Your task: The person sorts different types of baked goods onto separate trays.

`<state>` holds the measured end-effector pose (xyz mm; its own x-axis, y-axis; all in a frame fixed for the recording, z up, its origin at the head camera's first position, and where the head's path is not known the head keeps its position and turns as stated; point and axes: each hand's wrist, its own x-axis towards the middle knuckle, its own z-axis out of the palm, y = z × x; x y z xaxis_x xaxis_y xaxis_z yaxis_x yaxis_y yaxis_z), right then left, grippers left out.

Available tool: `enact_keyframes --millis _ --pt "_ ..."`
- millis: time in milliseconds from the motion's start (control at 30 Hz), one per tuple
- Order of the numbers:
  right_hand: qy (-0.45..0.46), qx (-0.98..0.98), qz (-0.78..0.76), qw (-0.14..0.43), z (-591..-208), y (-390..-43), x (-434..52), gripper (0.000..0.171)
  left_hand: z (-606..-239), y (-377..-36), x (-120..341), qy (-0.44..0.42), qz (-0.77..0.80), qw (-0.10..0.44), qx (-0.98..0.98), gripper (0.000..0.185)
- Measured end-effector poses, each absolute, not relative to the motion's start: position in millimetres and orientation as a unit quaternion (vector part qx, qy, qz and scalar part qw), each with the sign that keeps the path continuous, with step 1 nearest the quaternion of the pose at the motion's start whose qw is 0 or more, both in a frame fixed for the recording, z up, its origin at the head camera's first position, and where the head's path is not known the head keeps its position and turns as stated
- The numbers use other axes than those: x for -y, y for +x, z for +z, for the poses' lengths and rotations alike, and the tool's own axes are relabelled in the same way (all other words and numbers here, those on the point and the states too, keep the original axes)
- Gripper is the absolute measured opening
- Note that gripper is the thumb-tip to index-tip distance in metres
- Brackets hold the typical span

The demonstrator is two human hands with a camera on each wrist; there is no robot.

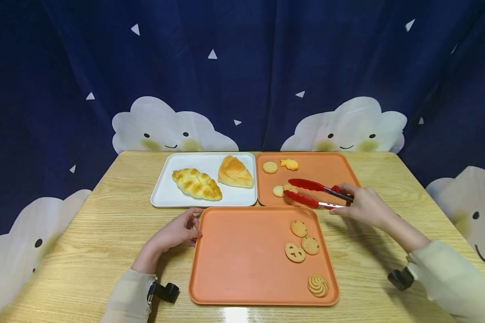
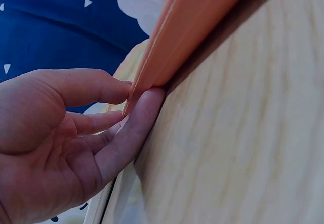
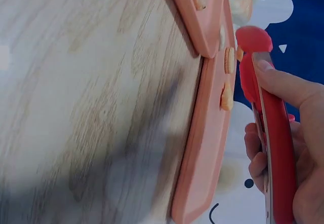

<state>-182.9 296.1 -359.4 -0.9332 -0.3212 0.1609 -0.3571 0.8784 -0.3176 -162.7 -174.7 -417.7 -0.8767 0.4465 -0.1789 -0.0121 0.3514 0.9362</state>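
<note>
My left hand (image 1: 182, 231) pinches the left rim of the front orange tray (image 1: 242, 255), thumb against the edge and fingers under it in the left wrist view. Red-tipped tongs (image 1: 309, 184) are gripped in my right hand (image 1: 365, 205), their arms spread apart. The tips reach over the back orange tray (image 1: 325, 168), around a chocolate chip cookie (image 1: 289, 188) beside a small pale round cookie (image 1: 278, 191). Farther back on that tray lie a round cookie (image 1: 270, 168) and a fish-shaped cracker (image 1: 289, 164). The front tray bears a swirl cookie (image 1: 318, 285), a pretzel-shaped one (image 1: 295, 252) and two round ones (image 1: 299, 229).
A white tray (image 1: 165, 179) at the back left carries a braided bread (image 1: 197, 184) and a triangular pastry (image 1: 235, 172). All three trays stand close together on the wooden table (image 1: 113, 215). Behind it hangs a dark blue curtain (image 1: 242, 80) with clouds.
</note>
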Motion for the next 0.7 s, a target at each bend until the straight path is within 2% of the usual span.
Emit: enact_keyframes --millis 300,700 --pt "0.126 0.974 0.182 0.057 -373.3 -198.6 -296.3 0.059 -417.0 -162.2 174.2 0.135 0.550 0.207 -0.798 0.061" --pt "0.096 0.977 0.183 0.049 -377.3 -208.1 -296.4 0.067 -415.1 -162.6 175.2 0.133 0.549 0.211 -0.797 0.061"
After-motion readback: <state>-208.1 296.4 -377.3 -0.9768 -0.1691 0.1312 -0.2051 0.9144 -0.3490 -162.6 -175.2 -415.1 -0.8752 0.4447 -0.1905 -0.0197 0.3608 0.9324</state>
